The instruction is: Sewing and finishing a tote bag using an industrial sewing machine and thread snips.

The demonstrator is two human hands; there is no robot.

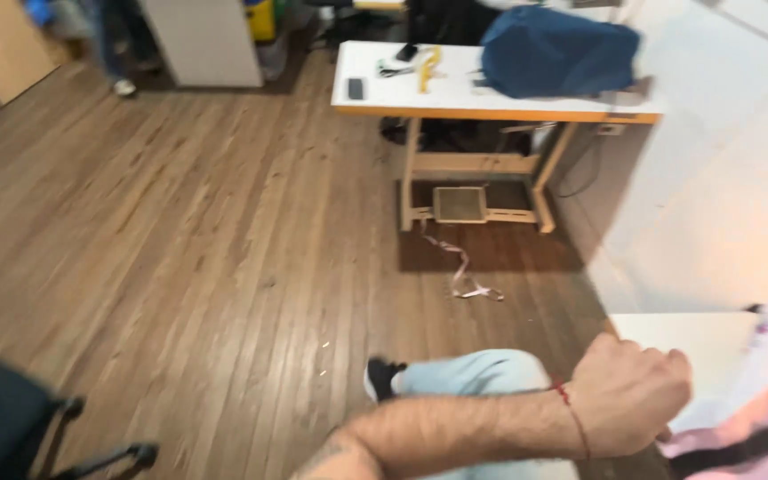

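Pink fabric [762, 404] draped off the white tabletop [686, 342] edge at lower right looks soft, light, floppy, best pinched at its edge; left hand [628, 391] fisted beside it, grip hidden, cannot tell.

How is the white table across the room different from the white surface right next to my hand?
The far table shows whole, on wooden legs with a pedal beneath; the near white surface shows only a corner. The far table carries a blue cover, a phone and a yellow tape; the near surface has pink fabric by it, where a closed hand reaches. Both tops are white.
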